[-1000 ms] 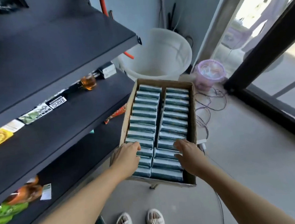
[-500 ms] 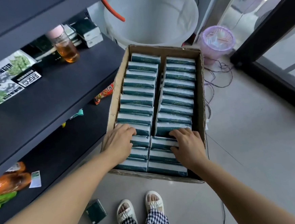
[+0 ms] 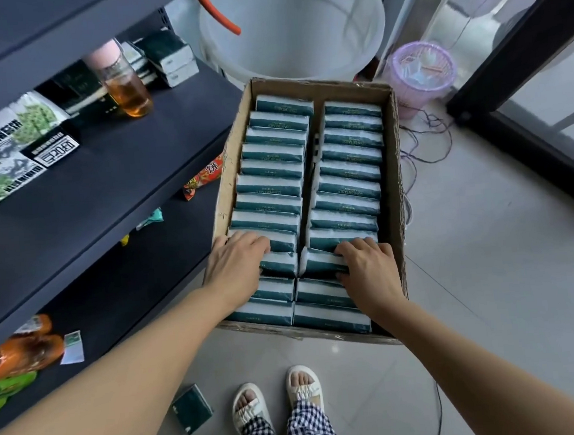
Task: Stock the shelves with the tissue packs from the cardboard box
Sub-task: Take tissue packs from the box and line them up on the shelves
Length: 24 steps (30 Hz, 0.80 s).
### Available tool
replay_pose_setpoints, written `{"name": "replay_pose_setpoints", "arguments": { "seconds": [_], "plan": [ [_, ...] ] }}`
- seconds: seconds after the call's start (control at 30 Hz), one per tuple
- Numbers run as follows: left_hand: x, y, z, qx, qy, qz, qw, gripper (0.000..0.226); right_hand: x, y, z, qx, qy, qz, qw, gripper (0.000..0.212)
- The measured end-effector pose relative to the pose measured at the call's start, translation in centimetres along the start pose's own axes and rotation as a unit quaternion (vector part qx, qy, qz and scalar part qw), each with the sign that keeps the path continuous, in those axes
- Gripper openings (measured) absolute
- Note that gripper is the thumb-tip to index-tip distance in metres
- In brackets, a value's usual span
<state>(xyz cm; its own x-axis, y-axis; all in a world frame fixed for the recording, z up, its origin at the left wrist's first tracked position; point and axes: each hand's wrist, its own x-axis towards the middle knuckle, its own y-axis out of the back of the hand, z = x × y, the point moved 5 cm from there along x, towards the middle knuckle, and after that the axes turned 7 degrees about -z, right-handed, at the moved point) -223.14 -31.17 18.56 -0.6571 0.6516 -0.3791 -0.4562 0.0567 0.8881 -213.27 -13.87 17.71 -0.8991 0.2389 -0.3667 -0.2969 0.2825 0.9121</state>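
A cardboard box (image 3: 395,174) sits on the pale floor beside dark shelves (image 3: 111,183), packed with two long rows of tissue packs (image 3: 276,184) standing on edge. Each pack is wrapped in deep teal with a white band along its upper edge and a thin line of pale lettering too small to read. The box is plain brown, open at the top, its rim frayed and torn at the near end.

A person leans over it with both arms stretched down. The left hand (image 3: 236,266) lies on the left row near the box's near end, fingers slightly bent over the tops of the packs, thumb side against the box wall; whether it holds one cannot be told. The right hand (image 3: 368,266) rests on the right row, fingers curled over the top edge of one pack (image 3: 320,264), which tilts out of line with its neighbours.

On the middle shelf stand a bottle (image 3: 128,89) of amber liquid and printed snack packets (image 3: 5,150). A single dark green pack (image 3: 192,409) lies on the floor near the person's sandalled feet (image 3: 276,400). Behind the box are a large white tub (image 3: 291,24) and a lilac basket (image 3: 420,69).
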Motion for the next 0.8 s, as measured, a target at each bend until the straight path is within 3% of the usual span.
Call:
{"name": "replay_pose_setpoints", "arguments": {
  "seconds": [0.37, 0.53, 0.8],
  "plan": [
    [-4.2, 11.1, 0.4, -0.159, 0.073, 0.04, 0.984, 0.024, -2.2, 13.8, -1.1, 0.146, -0.02, 0.035, 0.988, 0.033],
    [-7.3, 19.3, 0.0, -0.195, 0.117, 0.102, 0.968, 0.019, -3.3, 22.4, -3.4, 0.197, 0.036, 0.073, 0.977, 0.038],
    [-15.3, 32.7, -1.3, -0.268, 0.132, 0.219, 0.929, 0.005, -5.4, 35.6, -9.7, 0.19, 0.138, 0.123, 0.964, 0.023]
  ]
}}
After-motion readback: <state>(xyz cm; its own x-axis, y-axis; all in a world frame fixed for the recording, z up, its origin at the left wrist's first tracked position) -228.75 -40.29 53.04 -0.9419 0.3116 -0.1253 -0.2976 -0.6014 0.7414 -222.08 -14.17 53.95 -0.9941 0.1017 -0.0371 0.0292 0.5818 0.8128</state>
